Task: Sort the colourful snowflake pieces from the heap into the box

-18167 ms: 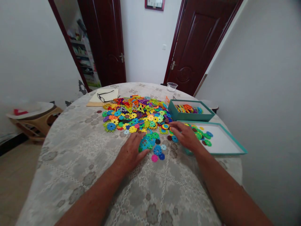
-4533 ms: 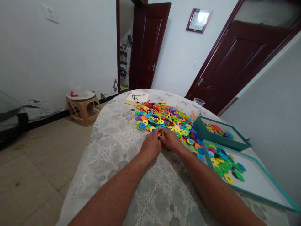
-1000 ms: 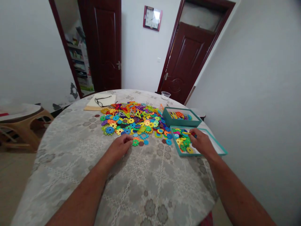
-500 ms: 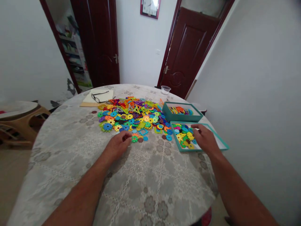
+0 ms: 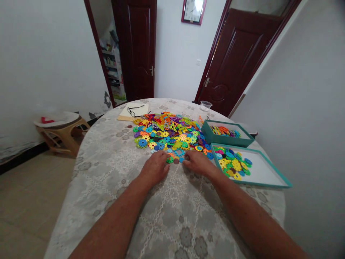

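Note:
A heap of coloured plastic flower discs (image 5: 169, 135) lies in the middle of the round table (image 5: 113, 172). My left hand (image 5: 156, 167) rests palm down at the heap's near edge, fingers together and slightly curled by a green disc (image 5: 169, 160). My right hand (image 5: 198, 163) lies just right of it, fingers reaching onto the nearest loose discs. I cannot see anything held in either hand. A shallow teal tray (image 5: 265, 176) with several discs sits to the right.
A deeper teal box (image 5: 215, 138) with joined pieces stands behind the tray. Glasses (image 5: 135, 109) lie on a pad at the far side, near a clear plastic cup (image 5: 205, 105). A wooden stool (image 5: 63, 131) stands on the floor left. A wall runs close on the right.
My right hand has come back from the teal tray to the near edge of the heap, beside my left hand. The left hand stayed by the green disc; the view shifted.

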### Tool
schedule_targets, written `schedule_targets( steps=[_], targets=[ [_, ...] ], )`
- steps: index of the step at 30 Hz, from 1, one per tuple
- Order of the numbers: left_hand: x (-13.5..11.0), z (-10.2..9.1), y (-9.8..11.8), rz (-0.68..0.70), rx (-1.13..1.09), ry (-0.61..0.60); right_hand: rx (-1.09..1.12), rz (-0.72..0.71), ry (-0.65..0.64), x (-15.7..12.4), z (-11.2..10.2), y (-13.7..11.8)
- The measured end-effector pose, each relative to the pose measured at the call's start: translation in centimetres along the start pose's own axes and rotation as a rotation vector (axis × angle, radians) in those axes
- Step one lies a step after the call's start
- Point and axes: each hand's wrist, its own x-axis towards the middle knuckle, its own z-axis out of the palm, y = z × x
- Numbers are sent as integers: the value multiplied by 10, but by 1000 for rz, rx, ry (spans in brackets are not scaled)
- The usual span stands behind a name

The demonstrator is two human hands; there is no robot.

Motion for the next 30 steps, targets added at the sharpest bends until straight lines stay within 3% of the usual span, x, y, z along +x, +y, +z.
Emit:
schedule_targets(
  steps=[5,14,17,21,30],
  targets=[
    [3,2,-3,-44,91,-26,44,57,-27,12,16,-6],
    [15,11,-3,-101,221,-49,417,-12,-83,3,19,-8],
    [16,10,-1,-112,244,-51,344,-48,-111,3,21,-14],
    [15,9,1,-121,263,-60,221,-41,-41,5,23,-22],
    [18,11,0,-163,226,-78,189,22,-29,11,25,-22]
  ],
)
